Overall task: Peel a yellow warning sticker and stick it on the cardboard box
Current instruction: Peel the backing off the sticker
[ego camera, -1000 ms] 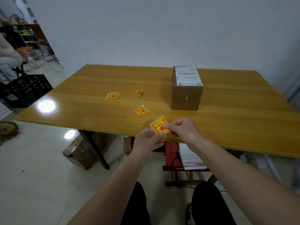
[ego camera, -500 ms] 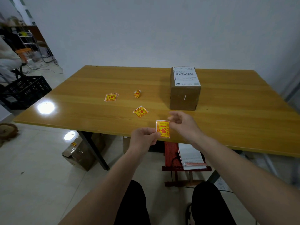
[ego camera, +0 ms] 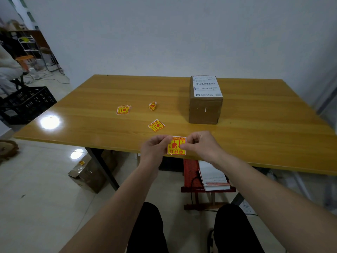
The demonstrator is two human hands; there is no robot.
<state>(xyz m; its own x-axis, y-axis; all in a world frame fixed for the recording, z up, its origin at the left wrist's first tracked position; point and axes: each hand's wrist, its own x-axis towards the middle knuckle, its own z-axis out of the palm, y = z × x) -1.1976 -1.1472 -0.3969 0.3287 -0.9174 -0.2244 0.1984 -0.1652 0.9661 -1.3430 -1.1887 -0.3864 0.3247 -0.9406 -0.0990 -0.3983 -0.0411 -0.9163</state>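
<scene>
You held the square yellow warning sticker with red print [ego camera: 176, 145] between both hands, just above the near edge of the table. Your left hand [ego camera: 156, 147] pinched its upper left edge with thumb and fingers closed on it, and your right hand [ego camera: 202, 146] pinched its right edge, the thumb lying across the printed face. The sticker faced you squarely, a thin white border showing at its top and right sides, its lower left corner catching a glint of light. Its print showed a red wine-glass figure and red characters too small to read, and it appeared upside down to you.

Beyond your hands, on the glossy yellow-brown wooden table [ego camera: 255, 128], a second loose yellow sticker [ego camera: 156, 125] lay flat and turned like a diamond. Farther back and to the left sat a small fanned stack of yellow stickers [ego camera: 123, 109], and to its right a curled, crumpled yellow scrap [ego camera: 152, 106].

The brown cardboard box [ego camera: 205, 110] stood upright toward the far right of the table, well apart from the sticker in your hands. A white shipping label [ego camera: 207, 86] covered its top, with barcodes and lines of print I could not make out. A small white mark showed on the front face of the box
</scene>
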